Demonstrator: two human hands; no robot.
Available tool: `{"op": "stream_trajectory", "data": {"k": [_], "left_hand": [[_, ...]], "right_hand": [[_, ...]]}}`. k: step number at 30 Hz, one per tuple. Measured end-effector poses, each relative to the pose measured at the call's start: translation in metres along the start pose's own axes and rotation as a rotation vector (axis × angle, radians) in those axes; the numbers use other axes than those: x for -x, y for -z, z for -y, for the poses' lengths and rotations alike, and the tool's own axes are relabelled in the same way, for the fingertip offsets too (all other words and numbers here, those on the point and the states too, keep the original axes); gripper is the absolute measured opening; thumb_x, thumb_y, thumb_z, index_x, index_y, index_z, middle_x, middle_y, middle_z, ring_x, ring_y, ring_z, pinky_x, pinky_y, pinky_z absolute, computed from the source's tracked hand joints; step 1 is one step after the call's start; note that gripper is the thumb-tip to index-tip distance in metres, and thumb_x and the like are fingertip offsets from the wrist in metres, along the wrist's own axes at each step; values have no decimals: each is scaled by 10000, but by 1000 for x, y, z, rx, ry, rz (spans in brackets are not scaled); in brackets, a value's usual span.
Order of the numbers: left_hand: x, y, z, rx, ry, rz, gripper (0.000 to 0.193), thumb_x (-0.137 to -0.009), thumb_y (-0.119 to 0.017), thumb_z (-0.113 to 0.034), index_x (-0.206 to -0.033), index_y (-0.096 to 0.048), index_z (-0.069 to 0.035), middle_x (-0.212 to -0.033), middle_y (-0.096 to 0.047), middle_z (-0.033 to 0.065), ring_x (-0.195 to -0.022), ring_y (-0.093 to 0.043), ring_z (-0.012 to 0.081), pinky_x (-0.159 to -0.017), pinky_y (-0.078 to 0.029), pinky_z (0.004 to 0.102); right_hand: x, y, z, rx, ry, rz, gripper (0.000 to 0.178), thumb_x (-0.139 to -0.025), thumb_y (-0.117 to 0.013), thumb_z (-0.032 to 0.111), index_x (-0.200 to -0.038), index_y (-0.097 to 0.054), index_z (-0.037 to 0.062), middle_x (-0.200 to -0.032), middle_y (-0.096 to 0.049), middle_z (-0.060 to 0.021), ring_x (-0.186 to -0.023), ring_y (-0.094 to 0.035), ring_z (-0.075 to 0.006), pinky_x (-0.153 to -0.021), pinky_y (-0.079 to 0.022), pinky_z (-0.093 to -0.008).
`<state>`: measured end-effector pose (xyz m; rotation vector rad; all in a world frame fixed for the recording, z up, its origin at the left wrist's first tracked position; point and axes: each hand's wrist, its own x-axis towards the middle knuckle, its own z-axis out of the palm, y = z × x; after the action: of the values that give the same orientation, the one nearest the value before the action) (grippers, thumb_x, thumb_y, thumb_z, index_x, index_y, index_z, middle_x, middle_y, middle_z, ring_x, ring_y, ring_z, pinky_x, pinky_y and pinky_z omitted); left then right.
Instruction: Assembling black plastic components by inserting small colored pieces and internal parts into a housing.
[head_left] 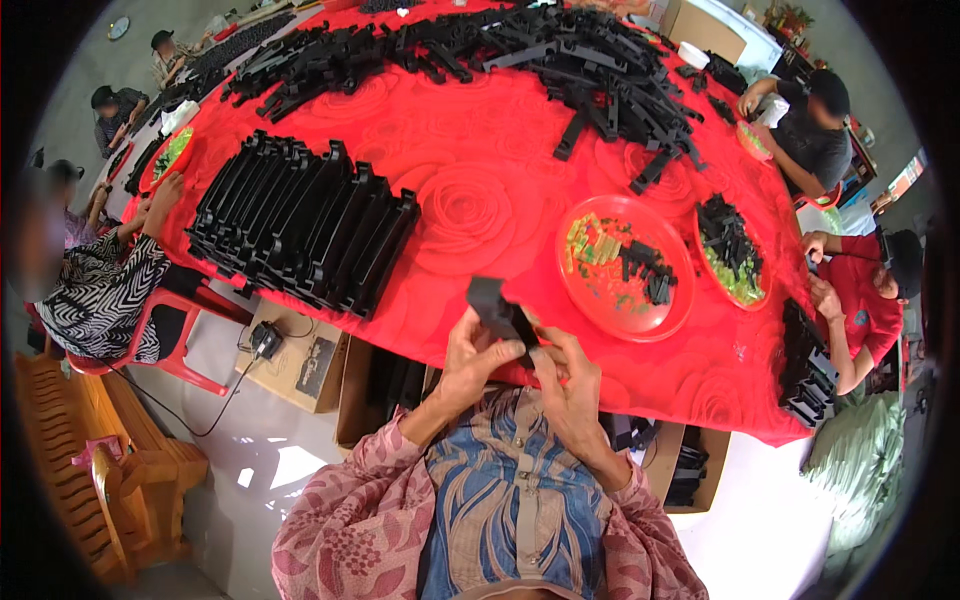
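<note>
Just over the near edge of the table, my left hand (472, 356) grips a long black plastic piece (497, 308), thumb laid across it. My right hand (568, 385) closes on the lower end of the same piece, so both hands hold it tilted. What lies under my right fingertips is too small to make out. A red plate (655, 322) to the right carries small black parts (648, 270) and yellow-green bits (597, 243). Left of my hands, similar black pieces stand in a neat row (300, 225).
A large heap of black pieces (590, 60) spreads over the far side of the red-covered table (460, 205). Another red dish (735, 300) sits at right. Cardboard boxes (310, 375) stand below the edge. People work at both sides, one in a red shirt (870, 300).
</note>
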<state>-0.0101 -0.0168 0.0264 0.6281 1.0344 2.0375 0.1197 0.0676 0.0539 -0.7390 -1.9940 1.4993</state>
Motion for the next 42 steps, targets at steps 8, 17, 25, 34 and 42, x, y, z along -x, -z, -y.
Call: {"op": "stream_trajectory", "data": {"k": [8,17,25,34,42], "left_hand": [[4,-4,-1,-254,-361,203,365,-764,-757,38,-1053,-545,-26,-1063,-660,164,-1016,-606,261,-917,-484,380],[7,-4,-13,-683,-660,318,269,-830,-663,-54,-1083,-583,-11,-1117,-619,176,-1024,-631,303,-857,-515,381],[11,-2,-3,-752,-715,397,359,-753,-630,114,-1091,-568,13,-1146,-592,193,-1070,-627,341,-817,-555,373],[7,1,1,-715,-736,422,448,-709,-717,81,-1114,-540,3,-1126,-573,194,-1091,-606,375,-904,-516,435],[7,-2,-5,-849,-787,345,524,-603,-638,150,-1091,-565,-25,-1043,-584,157,-989,-613,367,-794,-517,427]], "right_hand": [[-2,8,10,-371,-153,79,197,-950,-497,-50,-1138,-531,-1,-912,-674,-69,-744,-576,-46,-587,-442,-191],[-5,14,8,-379,-233,72,228,-917,-502,-83,-1126,-542,-5,-931,-700,-103,-771,-612,-71,-623,-474,-203],[-6,18,6,-345,-278,48,207,-907,-525,-81,-1100,-573,-21,-967,-698,-109,-881,-630,-103,-684,-500,-216],[-6,22,6,-385,-290,70,235,-876,-572,-73,-1103,-597,-14,-990,-703,-90,-855,-625,-87,-686,-493,-201],[-7,22,8,-362,-215,3,268,-818,-616,-90,-1075,-631,-17,-899,-673,-39,-806,-594,-67,-695,-480,-195]]}}
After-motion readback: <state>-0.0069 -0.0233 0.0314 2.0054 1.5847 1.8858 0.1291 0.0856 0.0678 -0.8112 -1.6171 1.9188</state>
